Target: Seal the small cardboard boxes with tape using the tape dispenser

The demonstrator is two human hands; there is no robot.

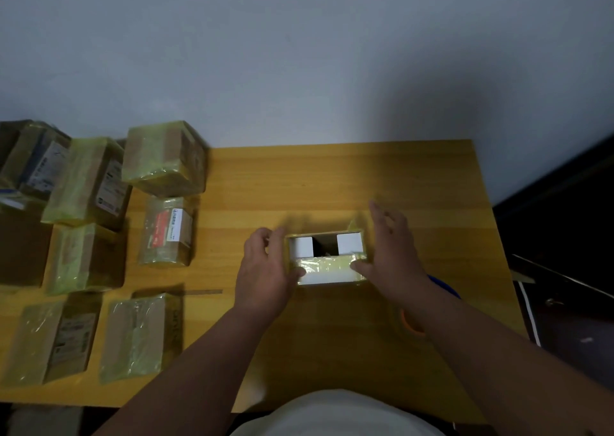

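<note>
Head view: box (327, 257) mid-table (365, 176), top not yet closed, two white inner flaps folded in with a dark gap between, near flap wearing a strip of yellowish tape. Left hand (265, 269) against left end, fingers loosely curled at the far corner, thumb on the taped flap; grasping or merely steadying, cannot tell. Right hand (388, 249) flat, fingers straight and spread, alongside right end, thumb touching the flap's right corner. Dispenser (413, 324) near right forearm, mostly hidden, only orange and blue edges showing. Sealed boxes (99, 236) piled at left, well apart.

To do well, probably: fold far flap down to meet near one, hold seam flush with left hand, fetch dispenser with right, run tape along the seam and down both ends, press flat.
</note>
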